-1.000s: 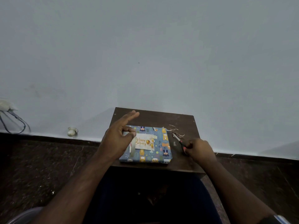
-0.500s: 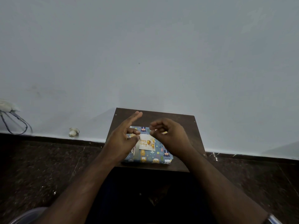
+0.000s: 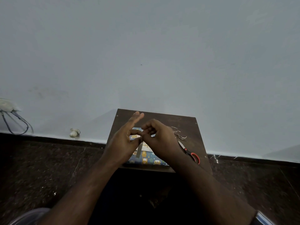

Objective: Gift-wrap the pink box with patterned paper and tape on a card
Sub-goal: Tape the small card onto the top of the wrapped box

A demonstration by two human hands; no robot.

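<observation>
Nearest the camera, both forearms reached forward from 6 o'clock and met above a small table. A watch sat on the right wrist at the lower right corner.

The wrapped box lay flat on the near half of the table, toward 6 o'clock of its top, its blue patterned paper showing yellow figures. The card rested on the box's upper face — largely hidden by the hands, only part of its lettering visible.

The left hand was held above the box at about 9 o'clock of the card. Its thumb and index finger pinched the top of a tape strip, which hung down toward the box; the remaining fingers were straight and pointed toward 1 o'clock. The right hand was held at 3 o'clock of the card with its fingers curled, thumb and index tips meeting the left hand's pinch at the tape end. Whether the right fingers actually gripped the tape could not be told.

Scissors with red handles lay on the table at 3 o'clock of the box, just beside the right wrist, blades toward 11 o'clock. Thin paper scraps lay beyond the blades.

Farther off, at 9 o'clock of the table, a small white object rested at the wall base, and cables hung from a wall fitting at the far left.
</observation>
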